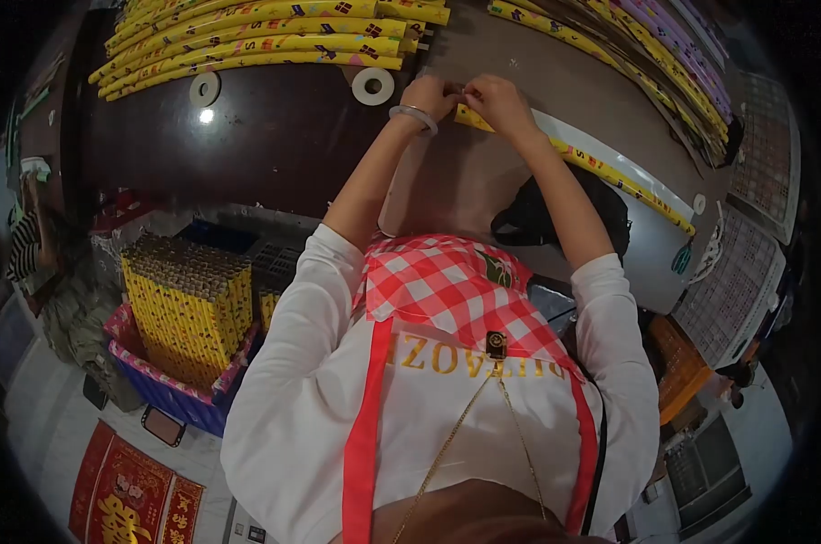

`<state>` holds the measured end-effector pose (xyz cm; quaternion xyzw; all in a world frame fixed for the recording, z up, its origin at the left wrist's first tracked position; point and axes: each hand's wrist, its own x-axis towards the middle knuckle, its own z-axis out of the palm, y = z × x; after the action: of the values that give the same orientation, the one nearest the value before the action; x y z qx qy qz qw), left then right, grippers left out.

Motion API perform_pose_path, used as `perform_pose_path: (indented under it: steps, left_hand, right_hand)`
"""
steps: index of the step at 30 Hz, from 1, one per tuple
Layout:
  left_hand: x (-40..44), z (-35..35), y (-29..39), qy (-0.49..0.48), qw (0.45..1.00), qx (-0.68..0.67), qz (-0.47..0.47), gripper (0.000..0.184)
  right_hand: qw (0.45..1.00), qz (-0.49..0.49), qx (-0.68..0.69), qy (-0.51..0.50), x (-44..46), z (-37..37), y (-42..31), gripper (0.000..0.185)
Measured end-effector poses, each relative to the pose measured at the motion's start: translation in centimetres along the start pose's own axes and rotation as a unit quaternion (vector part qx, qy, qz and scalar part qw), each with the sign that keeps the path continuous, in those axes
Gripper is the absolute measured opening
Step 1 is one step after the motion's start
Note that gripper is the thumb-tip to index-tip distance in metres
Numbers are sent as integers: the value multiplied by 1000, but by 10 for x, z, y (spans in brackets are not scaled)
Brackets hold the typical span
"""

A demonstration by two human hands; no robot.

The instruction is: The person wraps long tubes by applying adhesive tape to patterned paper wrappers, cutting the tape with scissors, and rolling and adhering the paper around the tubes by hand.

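My left hand (433, 98), with a pale bangle (414, 115) at the wrist, and my right hand (501, 104) meet above the table. Their fingertips are pinched close together on something too small to make out. Just under my right hand lies the end of a long yellow patterned tube (610, 172), running down to the right with a white strip along its far side. A white tape roll (360, 89) rests left of my left hand. A black cloth-like item (524, 213) lies below my right forearm.
Yellow patterned tubes (256, 43) are piled at the back left. More yellow and purple lengths (673, 68) lie at the back right. A second tape roll (214, 92) sits left. Below stands a blue basket (170, 394) with packed yellow pieces. Another person (32, 240) is far left.
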<state>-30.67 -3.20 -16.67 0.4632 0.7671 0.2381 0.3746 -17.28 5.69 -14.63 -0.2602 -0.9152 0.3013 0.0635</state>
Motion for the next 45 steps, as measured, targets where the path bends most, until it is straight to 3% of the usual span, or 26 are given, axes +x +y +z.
perform_pose_path:
  steps: [11,18,25,30,45]
  left_hand:
    - [0,3,-5,22,998,28,46,26]
    - [-2,2,-1,20,999,26,35,24]
    - [0,4,-2,28,999,8,14,21]
    - [-1,3,0,24,999,15,19,21]
    - [0,0,0,17,1000,22,9,22]
  right_hand:
    - [999,31,18,19,-1,7,2,12]
    - [997,69,12,22,-1,9,-4,11]
    - [997,47,-2,63,-3,11,-1,14]
    - [997,80,-11,17,-1,8,-3,16]
    - [994,99,22,35,-3,6,-11,16]
